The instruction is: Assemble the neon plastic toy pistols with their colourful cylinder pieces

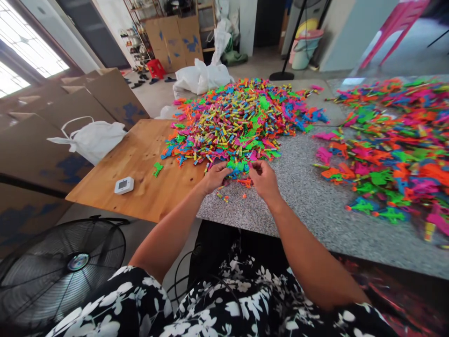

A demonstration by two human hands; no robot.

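Observation:
At the near edge of a big heap of small colourful plastic pieces (224,121), my two hands face each other. My left hand (216,178) is closed in a pinch at the left end of a green toy gun (239,166). The fingers of my right hand (265,181) pinch at its right end, where a bit of pink shows. Blue and orange pieces lie just beneath and partly hide the grip. A few small orange and yellow bits (244,196) rest on the speckled grey tabletop (294,187) below the hands.
Toy guns in mixed colours (386,154) spread over the right side. A white device (124,185) and a loose green toy gun (157,169) lie on the wooden board (105,173). Cardboard boxes (70,117), a white bag (93,138) and a black fan (66,267) are at left.

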